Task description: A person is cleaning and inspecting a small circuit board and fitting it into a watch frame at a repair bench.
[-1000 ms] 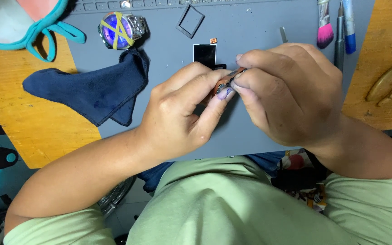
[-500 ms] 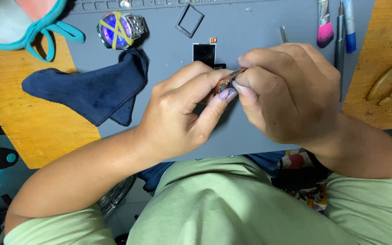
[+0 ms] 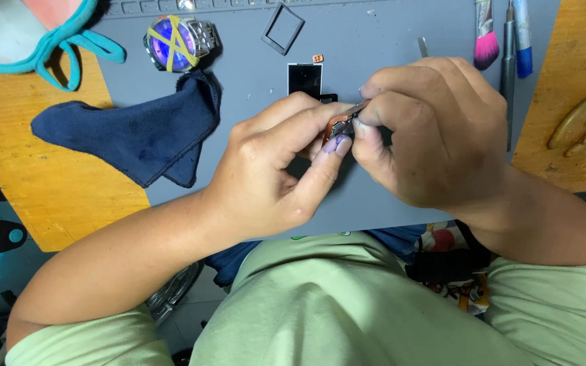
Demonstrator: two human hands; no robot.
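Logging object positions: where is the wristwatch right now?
Head view, upper left of the grey mat: the wristwatch lies just above the dark blue cloth, left of the small black frame.

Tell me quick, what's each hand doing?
Left hand: closed on a small coppery part.
Right hand: closed on a thin metal tool touching it.

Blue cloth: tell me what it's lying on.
The blue cloth lies mostly on the grey mat, its left end reaching over the wooden table. A wristwatch sits just above it. Anything beneath the cloth is covered.
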